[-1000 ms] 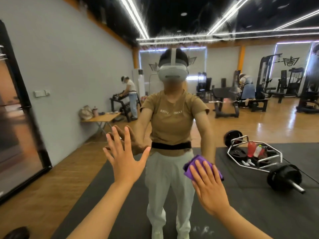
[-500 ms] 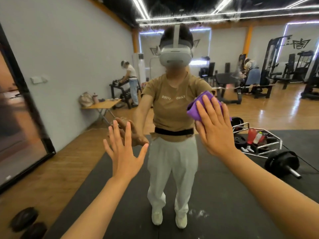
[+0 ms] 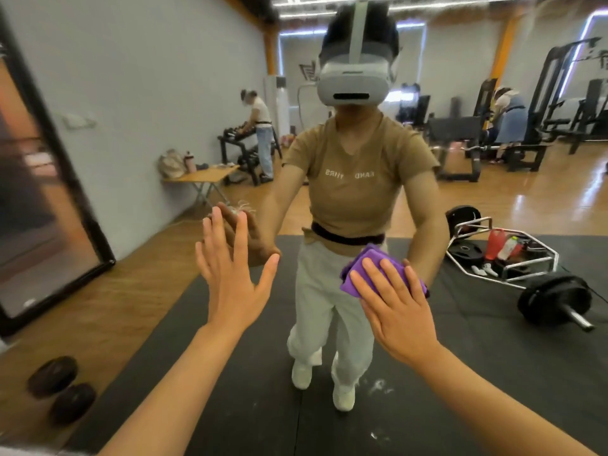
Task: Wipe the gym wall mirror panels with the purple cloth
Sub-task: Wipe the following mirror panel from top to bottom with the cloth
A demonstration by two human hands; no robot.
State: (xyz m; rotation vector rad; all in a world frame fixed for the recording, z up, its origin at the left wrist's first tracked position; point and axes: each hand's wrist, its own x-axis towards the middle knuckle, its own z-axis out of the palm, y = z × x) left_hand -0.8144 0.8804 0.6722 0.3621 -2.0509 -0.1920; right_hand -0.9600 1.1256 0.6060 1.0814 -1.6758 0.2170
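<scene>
The wall mirror (image 3: 493,340) fills nearly the whole view and reflects me and the gym behind me. My right hand (image 3: 398,311) lies flat with straight fingers on the folded purple cloth (image 3: 358,269), pressing it against the glass at about waist height of my reflection. The cloth shows above and left of my fingers. My left hand (image 3: 233,278) is spread flat on the mirror to the left, fingers apart, holding nothing.
A second black-framed mirror panel (image 3: 42,205) stands at the far left. In the reflection there are a barbell frame with plates (image 3: 513,258), a folding table (image 3: 204,177), gym machines, other people and a black floor mat. Two dark weights (image 3: 61,390) lie at lower left.
My right hand has slid the cloth down the glass from chest height to waist height, after an upward stroke before that. My left hand has stayed in place on the mirror.
</scene>
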